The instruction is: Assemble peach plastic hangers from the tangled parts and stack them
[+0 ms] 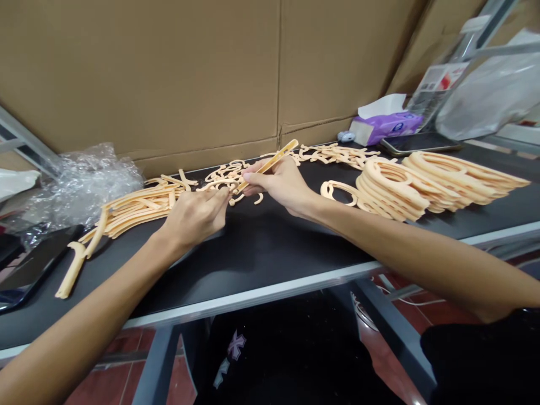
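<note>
A flat peach plastic strip [270,165] is pinched in the right hand [280,185]. The left hand [194,216] is half closed against a tangle of small curved peach plastic pieces [225,180] on the black table [253,264], any grip being impossible to tell. Stacked peach plastic rings [392,188] lie at 3 o'clock, long peach plastic strips [135,208] at 9 o'clock.
</note>
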